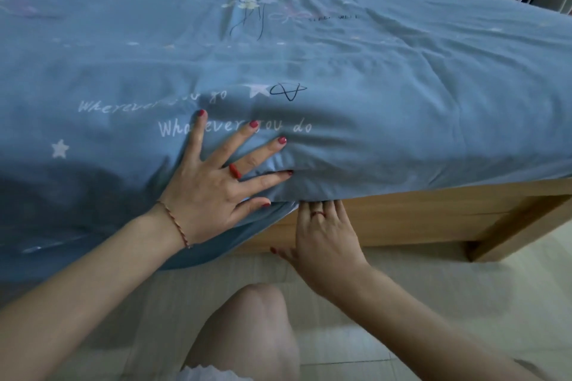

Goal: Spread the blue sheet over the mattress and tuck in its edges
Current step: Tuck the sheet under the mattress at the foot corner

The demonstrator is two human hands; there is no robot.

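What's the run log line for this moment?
step: tucking edge | left hand: flat on blue sheet | right hand: fingers under sheet edge

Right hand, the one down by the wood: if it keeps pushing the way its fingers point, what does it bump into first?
Probably the blue sheet tucked under the mattress edge; the right hand has its fingertips already hidden there.

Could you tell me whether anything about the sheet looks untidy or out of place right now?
Yes: left of the right hand, the sheet edge hangs loose over the frame, untucked, and creases run across the top.
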